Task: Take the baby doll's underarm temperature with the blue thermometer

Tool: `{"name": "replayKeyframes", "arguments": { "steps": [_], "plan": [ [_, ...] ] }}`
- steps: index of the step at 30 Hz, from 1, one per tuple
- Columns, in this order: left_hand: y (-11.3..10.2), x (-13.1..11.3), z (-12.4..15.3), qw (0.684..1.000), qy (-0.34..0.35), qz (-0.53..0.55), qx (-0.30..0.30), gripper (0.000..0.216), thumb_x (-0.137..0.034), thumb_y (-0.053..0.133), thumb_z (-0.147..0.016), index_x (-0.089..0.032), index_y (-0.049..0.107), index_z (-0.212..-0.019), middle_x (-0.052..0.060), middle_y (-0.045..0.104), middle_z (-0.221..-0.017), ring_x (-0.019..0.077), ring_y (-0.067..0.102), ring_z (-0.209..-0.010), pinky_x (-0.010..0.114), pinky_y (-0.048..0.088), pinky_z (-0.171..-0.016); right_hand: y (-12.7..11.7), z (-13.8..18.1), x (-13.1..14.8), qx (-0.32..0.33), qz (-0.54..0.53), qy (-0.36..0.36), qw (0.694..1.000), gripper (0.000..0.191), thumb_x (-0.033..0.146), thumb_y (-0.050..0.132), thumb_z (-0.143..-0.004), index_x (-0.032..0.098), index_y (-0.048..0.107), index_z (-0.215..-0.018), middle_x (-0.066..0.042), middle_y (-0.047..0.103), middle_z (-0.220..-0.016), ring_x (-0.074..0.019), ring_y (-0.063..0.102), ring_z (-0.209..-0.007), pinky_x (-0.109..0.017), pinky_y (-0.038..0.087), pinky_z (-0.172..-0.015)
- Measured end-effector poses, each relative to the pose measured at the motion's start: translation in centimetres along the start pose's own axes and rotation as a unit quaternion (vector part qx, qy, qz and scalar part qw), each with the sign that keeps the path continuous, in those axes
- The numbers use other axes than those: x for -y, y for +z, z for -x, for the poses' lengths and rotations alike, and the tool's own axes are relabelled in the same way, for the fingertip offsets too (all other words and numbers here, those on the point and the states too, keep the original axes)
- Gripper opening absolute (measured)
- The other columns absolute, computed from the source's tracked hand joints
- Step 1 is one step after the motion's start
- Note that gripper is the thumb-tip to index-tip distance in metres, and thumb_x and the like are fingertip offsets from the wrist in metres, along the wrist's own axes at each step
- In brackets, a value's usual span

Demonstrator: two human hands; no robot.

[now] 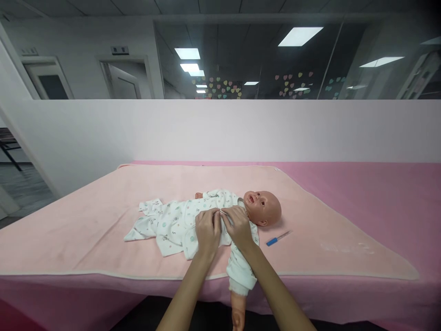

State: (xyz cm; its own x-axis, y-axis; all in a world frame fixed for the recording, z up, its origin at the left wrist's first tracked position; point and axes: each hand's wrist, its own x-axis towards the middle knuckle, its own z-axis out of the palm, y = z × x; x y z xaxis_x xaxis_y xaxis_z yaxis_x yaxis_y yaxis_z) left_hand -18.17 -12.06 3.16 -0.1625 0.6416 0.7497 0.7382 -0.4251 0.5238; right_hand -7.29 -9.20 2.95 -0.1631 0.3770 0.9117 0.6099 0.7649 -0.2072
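A baby doll [262, 207] lies on its back on a pale pink blanket [103, 220], head to the right. It wears a white patterned romper [172, 225]. My left hand [207, 232] and my right hand [238, 226] meet on the doll's chest. Both pinch the romper's front edge between curled fingers. One doll arm in a white sleeve [239, 271] hangs over the table's near edge.
A blue-capped thermometer [277, 238] lies on the blanket right of the doll's head. The table carries a darker pink cover [379, 193] beyond the blanket. A white partition wall [220, 128] stands behind, with glass above. Open floor lies at the left.
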Motion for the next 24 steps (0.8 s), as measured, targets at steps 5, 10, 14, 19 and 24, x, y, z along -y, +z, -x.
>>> {"name": "replayKeyframes", "arguments": {
  "steps": [5,10,14,19,24],
  "plan": [
    [0.0,-0.1,0.1,1.0,0.002,0.006,0.004,0.015,-0.021,0.044,-0.083,-0.02,0.059,-0.088,0.004,0.063,-0.084,0.02,0.053,-0.085,0.036,0.039,-0.078,0.1,0.2,-0.1,0.007,0.009,0.007,1.0,0.016,0.015,0.043,-0.085,0.019,0.057,-0.078,-0.002,0.059,-0.068,-0.0161,0.053,-0.07,-0.031,0.04,-0.07],
    [-0.1,0.0,0.1,1.0,0.024,-0.001,0.018,0.012,-0.015,0.046,-0.079,-0.02,0.057,-0.079,0.002,0.062,-0.082,0.0193,0.052,-0.083,0.035,0.038,-0.077,0.3,0.4,-0.2,0.02,0.006,0.025,0.999,0.014,0.012,0.044,-0.081,0.019,0.055,-0.076,-0.003,0.059,-0.071,-0.017,0.051,-0.071,-0.031,0.039,-0.07],
    [-1.0,0.4,0.2,0.999,0.029,-0.007,0.023,0.013,-0.013,0.046,-0.076,-0.021,0.055,-0.081,0.002,0.062,-0.082,0.0193,0.051,-0.084,0.034,0.038,-0.078,0.2,0.4,0.0,0.003,-0.009,0.04,0.999,0.014,0.009,0.043,-0.079,0.019,0.053,-0.078,-0.003,0.057,-0.072,-0.017,0.051,-0.072,-0.03,0.04,-0.07],
    [-3.1,1.6,0.7,0.998,-0.017,-0.057,-0.003,0.013,-0.014,0.046,-0.075,-0.021,0.056,-0.08,0.001,0.062,-0.081,0.0206,0.05,-0.083,0.036,0.036,-0.077,-0.1,0.4,0.2,-0.017,-0.028,0.059,0.998,0.013,0.009,0.044,-0.078,0.018,0.052,-0.079,-0.004,0.057,-0.075,-0.0172,0.051,-0.074,-0.031,0.04,-0.069],
    [-4.0,1.8,1.0,0.997,-0.026,-0.072,0.024,0.014,-0.014,0.045,-0.075,-0.022,0.056,-0.078,0.001,0.062,-0.084,0.0212,0.049,-0.086,0.036,0.034,-0.077,0.1,0.6,0.1,-0.02,-0.031,0.08,0.996,0.013,0.011,0.043,-0.079,0.018,0.053,-0.079,-0.004,0.057,-0.075,-0.0175,0.051,-0.074,-0.031,0.039,-0.07]
  ]
}}
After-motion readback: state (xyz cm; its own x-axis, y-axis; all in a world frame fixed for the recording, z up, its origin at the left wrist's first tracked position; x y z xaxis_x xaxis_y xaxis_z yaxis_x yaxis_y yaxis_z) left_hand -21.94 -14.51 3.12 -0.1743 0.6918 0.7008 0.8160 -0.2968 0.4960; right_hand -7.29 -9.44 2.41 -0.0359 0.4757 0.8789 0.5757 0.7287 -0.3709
